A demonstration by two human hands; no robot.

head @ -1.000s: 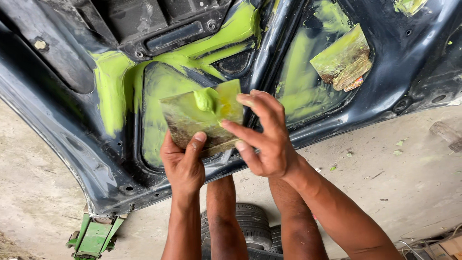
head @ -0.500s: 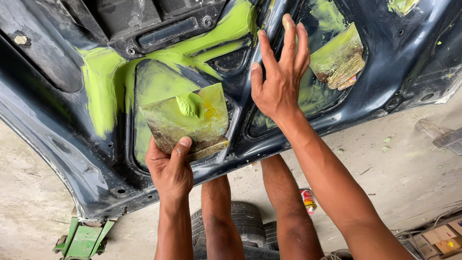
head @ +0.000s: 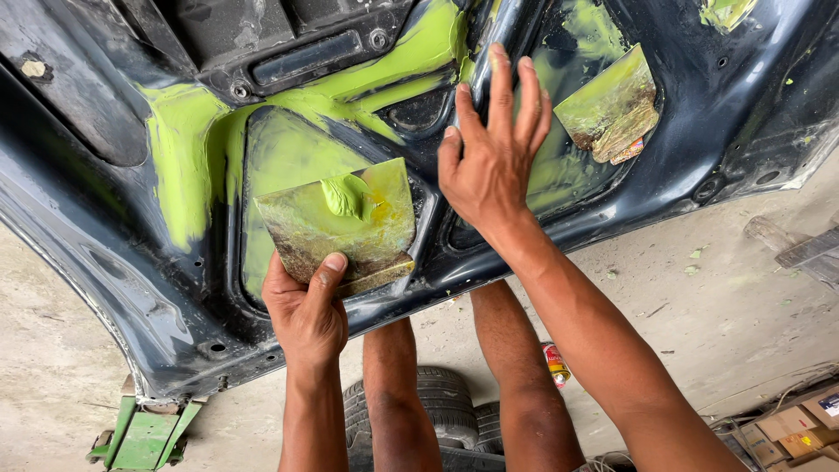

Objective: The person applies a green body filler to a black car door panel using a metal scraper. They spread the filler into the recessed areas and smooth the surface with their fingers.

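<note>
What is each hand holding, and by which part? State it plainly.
The left hand grips a putty-smeared mixing board by its lower edge, thumb on top. The right hand holds nothing; it presses flat on the dark car panel.

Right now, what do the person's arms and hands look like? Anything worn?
Both arms are bare to the frame edge: no sleeves, gloves, watch or rings visible. Left hand and right hand are ungloved, fingers bare. Whether green filler marks them, I cannot tell.
</note>
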